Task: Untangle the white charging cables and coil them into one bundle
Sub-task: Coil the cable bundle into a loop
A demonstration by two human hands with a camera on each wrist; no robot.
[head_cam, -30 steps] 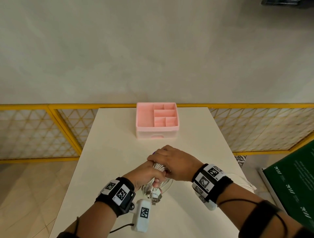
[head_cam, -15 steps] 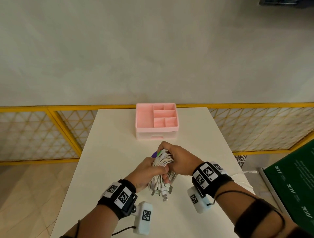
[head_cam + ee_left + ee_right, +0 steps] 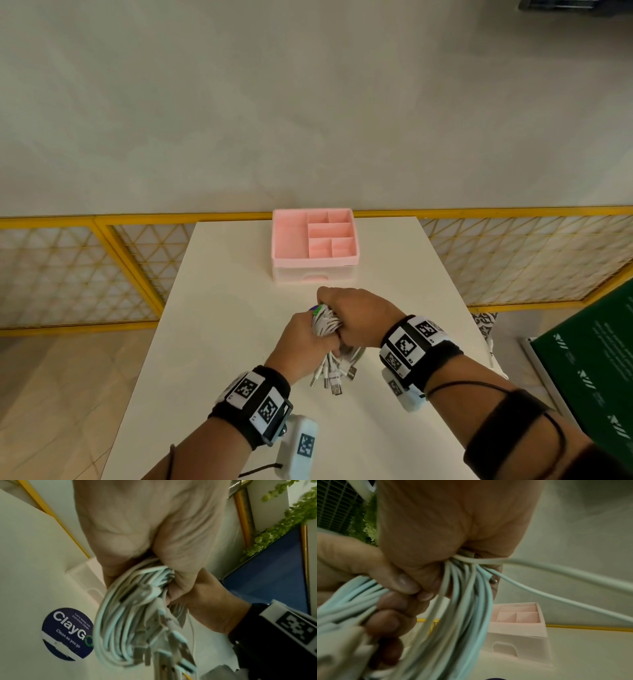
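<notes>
Both hands meet over the near middle of the surface [image 3: 219,342], each closed round the same bundle of cables [image 3: 325,323]. The left hand [image 3: 301,346] comes in from below with its forearm angled up and to the right, the back of the hand uppermost, fingers wrapped round the coil from the near left side. The right hand [image 3: 359,317] reaches across from the right, knuckles up, its fingers curled tightly over the top and far side of the bundle, so that the two fists touch. In the right wrist view the fingertips [image 3: 406,584] of the left hand press into the strands just beside the right palm, and two loose strands run off to the right of that hand. In the left wrist view the coil [image 3: 120,622] hangs below the left fist in a long loop. The plugs [image 3: 334,377] stick out beneath the hands, toward the person, close above the surface. Beyond the hands, a little way off, stands a pink organiser [image 3: 313,245] with several open compartments and a drawer under them. Left of the hanging coil a round dark-blue sticker [image 3: 67,632] lies flat on the surface. A yellow railing [image 3: 102,219] with lattice panels runs past the far edge, and a dark green board [image 3: 589,363] leans to the right of the right arm.
</notes>
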